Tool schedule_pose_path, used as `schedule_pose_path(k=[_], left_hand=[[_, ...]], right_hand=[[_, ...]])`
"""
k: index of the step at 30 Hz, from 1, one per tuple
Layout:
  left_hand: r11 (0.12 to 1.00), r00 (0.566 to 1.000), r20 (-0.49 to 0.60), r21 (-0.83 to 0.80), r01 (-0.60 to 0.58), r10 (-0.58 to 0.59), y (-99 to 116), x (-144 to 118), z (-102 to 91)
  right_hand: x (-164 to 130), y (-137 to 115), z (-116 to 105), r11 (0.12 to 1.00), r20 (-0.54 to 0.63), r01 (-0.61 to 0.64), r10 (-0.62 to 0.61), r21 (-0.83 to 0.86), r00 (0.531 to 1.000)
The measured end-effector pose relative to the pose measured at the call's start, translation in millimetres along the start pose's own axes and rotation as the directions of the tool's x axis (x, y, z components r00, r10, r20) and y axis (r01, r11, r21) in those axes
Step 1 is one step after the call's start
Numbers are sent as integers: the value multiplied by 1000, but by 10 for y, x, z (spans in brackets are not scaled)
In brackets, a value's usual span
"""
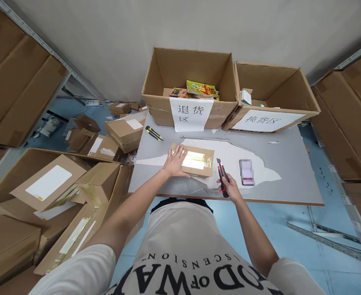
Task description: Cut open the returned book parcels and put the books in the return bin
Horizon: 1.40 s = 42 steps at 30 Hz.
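A taped cardboard box (209,164) with a white label lies on the table in front of me. My left hand (176,160) rests flat on its left end, fingers spread. To the right of the box, my right hand (228,185) grips a red and black box cutter (222,176), its tip pointing away from me. The cutter is apart from the box. A phone (247,172) lies on the table just right of my right hand. Beyond my left hand is a second, yellow and black box cutter (154,133).
Two open cartons with paper signs stand at the back: the left carton (158,110) holds colourful packets, the right carton (309,107) a few small items. A large carton (123,184) full of parcels is at my left. The grey table's (291,164) front edge lies near my waist.
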<state>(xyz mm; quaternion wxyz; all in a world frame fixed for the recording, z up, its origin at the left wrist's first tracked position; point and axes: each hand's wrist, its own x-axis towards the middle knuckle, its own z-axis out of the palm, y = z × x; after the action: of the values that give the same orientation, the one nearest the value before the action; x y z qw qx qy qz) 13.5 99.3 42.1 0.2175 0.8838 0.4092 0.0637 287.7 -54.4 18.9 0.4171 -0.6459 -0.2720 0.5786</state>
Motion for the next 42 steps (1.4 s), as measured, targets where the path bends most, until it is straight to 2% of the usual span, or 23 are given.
schedule_pose_path(k=[7,16,23,27,31,35,42], left_hand=[[996,1000,0,89,27,-27,4,-40,96],[973,996,6,216,82,-85,52,-33,104],[969,995,30,229,91,-100,55,-41,124],[966,992,50,240,98,-113,58,-43,126],[964,991,69,250,92,-112,63,-48,116],[962,990,84,259,86,-111,77,-59,99],[962,986,104,254,99,-129,90,-53,88]], right_hand=[[18,-114,86,999,49,4,-2,-32,999],[72,-236,-114,987,178,-25,53,-157,983],[72,-294,-226,964,267,8,65,-264,962],[33,-317,-271,948,280,16,78,-317,957],[-20,-296,-277,936,283,3,103,-351,954],[-81,-232,-264,949,283,-10,104,-315,953],[-298,-42,-249,952,287,-11,103,-306,953]])
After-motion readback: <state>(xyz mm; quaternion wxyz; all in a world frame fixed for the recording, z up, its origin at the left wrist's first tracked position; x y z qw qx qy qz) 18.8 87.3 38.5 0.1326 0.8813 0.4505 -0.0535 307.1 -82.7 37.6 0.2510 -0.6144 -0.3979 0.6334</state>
